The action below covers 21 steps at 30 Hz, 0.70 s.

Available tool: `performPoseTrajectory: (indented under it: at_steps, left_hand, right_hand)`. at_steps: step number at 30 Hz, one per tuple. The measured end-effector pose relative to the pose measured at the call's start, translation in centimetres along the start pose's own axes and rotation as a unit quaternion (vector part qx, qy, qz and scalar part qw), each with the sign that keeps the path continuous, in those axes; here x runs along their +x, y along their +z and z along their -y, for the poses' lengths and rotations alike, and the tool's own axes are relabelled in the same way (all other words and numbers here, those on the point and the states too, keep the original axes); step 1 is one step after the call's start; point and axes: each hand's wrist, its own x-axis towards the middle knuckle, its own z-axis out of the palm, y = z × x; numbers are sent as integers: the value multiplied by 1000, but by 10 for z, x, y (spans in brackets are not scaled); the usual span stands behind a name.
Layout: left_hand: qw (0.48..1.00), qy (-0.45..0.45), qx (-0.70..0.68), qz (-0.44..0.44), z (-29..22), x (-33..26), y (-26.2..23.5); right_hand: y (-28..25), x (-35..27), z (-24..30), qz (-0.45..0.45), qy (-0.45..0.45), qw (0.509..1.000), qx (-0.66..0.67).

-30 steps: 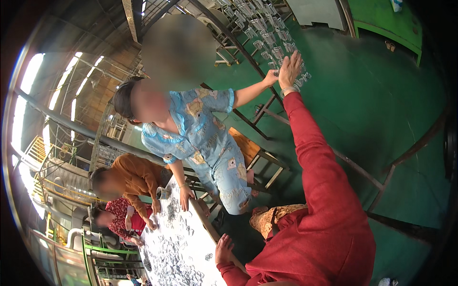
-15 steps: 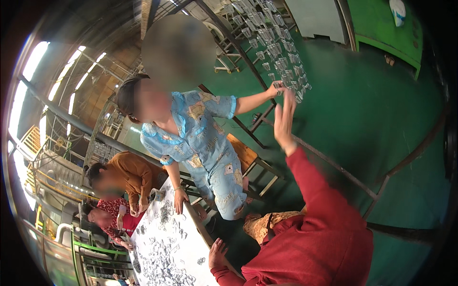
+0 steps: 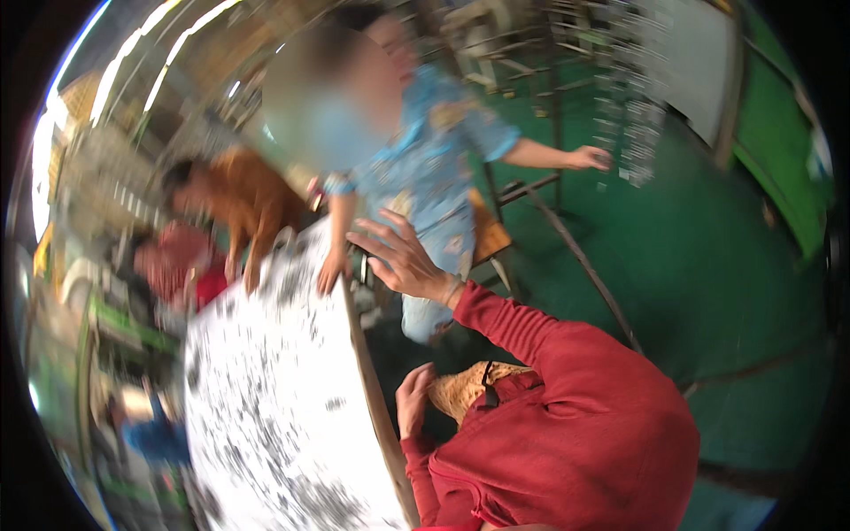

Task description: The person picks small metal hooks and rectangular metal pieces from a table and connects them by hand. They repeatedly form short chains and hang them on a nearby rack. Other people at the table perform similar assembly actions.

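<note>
Right hand (image 3: 400, 257) spread open, empty, hovering near the far corner of the speckled board (image 3: 266, 389); left hand (image 3: 413, 400) loosely open beside its edge, probably not gripping; best steady both sides

Green floor (image 3: 708, 265), metal rack frames (image 3: 531, 53), bright daylight at left (image 3: 44, 150), blurred

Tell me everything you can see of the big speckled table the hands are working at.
The table is a large whitish board thickly strewn with small dark pieces, too blurred to identify. Its thin brownish edge runs down the right side, and it looks tilted in this view. The left hand rests near that edge, low down; the right hand hovers open over the far corner. A co-worker in a blue shirt sets a hand on the far end, and a person in brown reaches onto it too.
</note>
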Motion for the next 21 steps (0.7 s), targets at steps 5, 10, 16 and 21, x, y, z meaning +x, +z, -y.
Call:
performPoseTrajectory:
  at_steps: [5,10,16,21]
  left_hand:
    - [993,78,15,92,26,-28,55]
    - [995,90,42,-33,28,-99,44]
    - [989,60,-84,-108,-3,-121,-12]
    - [944,77,-136,-291,-24,-135,-61]
  right_hand:
    - [153,-32,46,378,-384,836,-103]
    - [272,-48,113,538,-44,801,260]
    - [455,-98,138,570,36,810,133]
    - [429,-124,203,525,-97,829,169]
